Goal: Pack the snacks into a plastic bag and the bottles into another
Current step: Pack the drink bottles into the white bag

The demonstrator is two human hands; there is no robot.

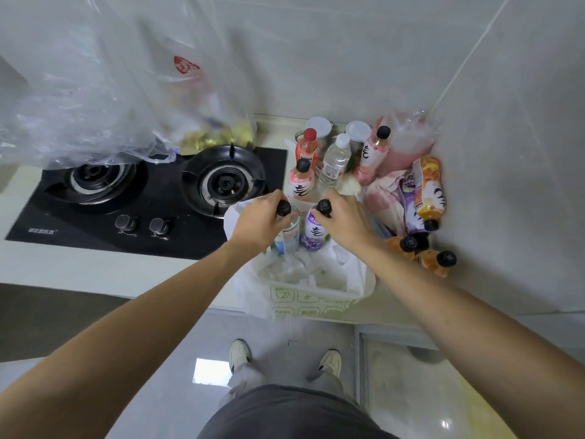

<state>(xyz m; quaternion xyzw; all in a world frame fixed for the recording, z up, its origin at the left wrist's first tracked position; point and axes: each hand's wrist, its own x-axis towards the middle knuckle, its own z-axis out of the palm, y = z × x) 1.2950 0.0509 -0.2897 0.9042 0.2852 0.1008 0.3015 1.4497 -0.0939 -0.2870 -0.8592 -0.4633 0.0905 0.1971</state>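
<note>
Her left hand curls its fingers round the blue bottle, the right hand round the purple bottle. Both bottles stand upright below the fingers, in the open white plastic bag.

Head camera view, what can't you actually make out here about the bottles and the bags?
- Head view: the blue-labelled bottle is partly hidden by the left hand gripping its neck.
- The white plastic bag folds over its own inside, so its contents are unclear.
- The purple-labelled bottle, held by the right hand, has print too small to read.
- The hanging clear plastic bag is blurred; yellowish snacks show only vaguely.
</note>
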